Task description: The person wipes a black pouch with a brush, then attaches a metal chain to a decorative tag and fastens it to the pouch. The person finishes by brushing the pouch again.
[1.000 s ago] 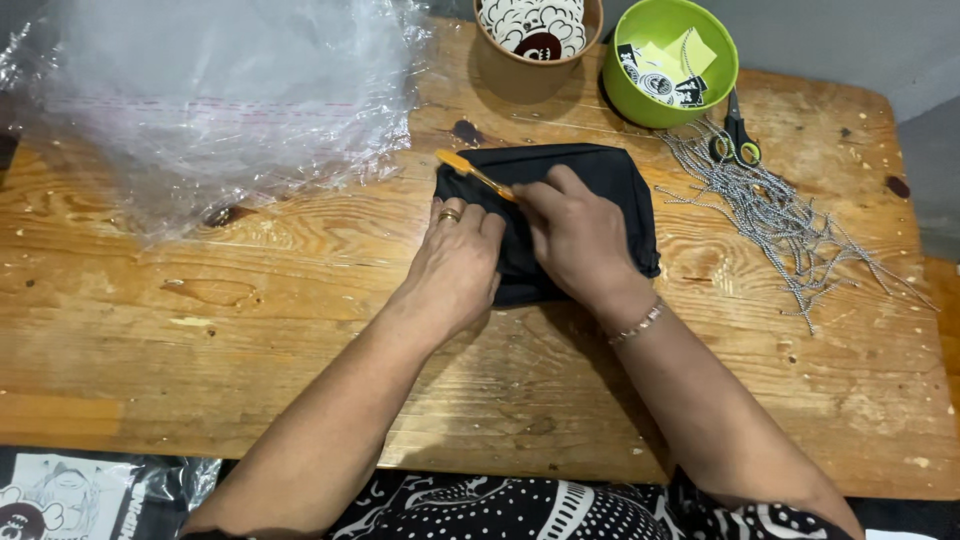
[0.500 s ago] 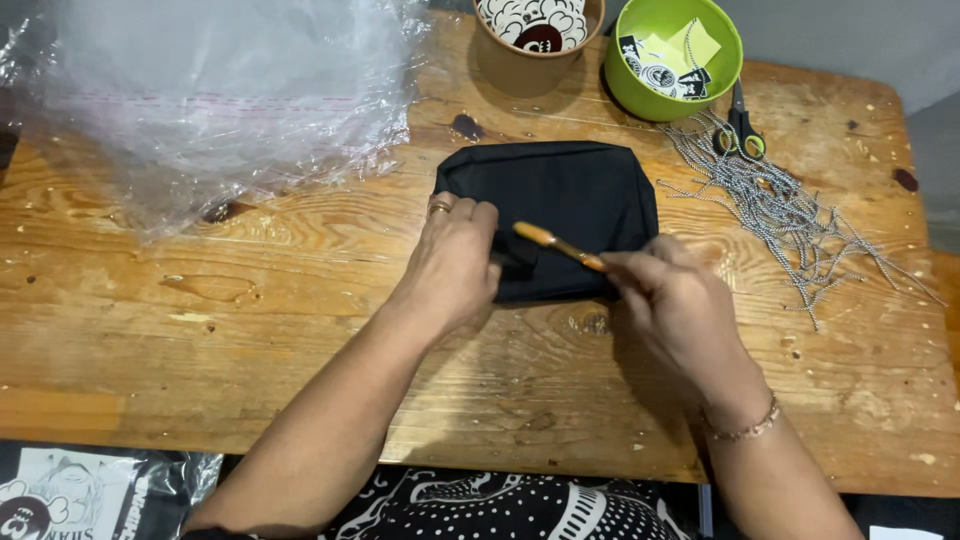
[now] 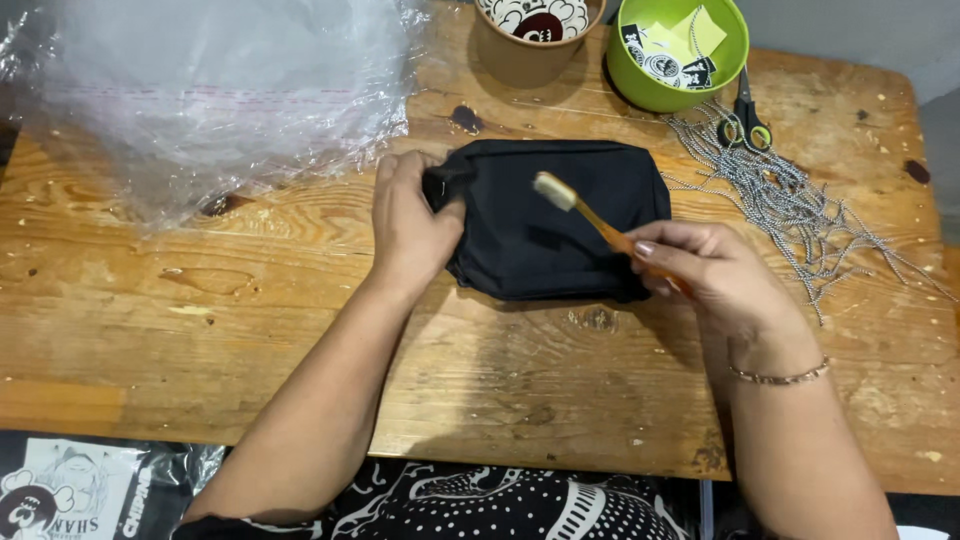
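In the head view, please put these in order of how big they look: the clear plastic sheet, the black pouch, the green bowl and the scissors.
1. clear plastic sheet, partly cut off by the frame edge
2. black pouch
3. green bowl, rim partly cut off at the top
4. scissors

matt black cloth pouch [image 3: 560, 225], rough wooden table [image 3: 250, 330]

The pouch [image 3: 560, 225] lies mid-table [image 3: 250, 340], plastic sheet [image 3: 220, 90] left, chains [image 3: 790, 200] right (bowl [image 3: 680, 55] behind).
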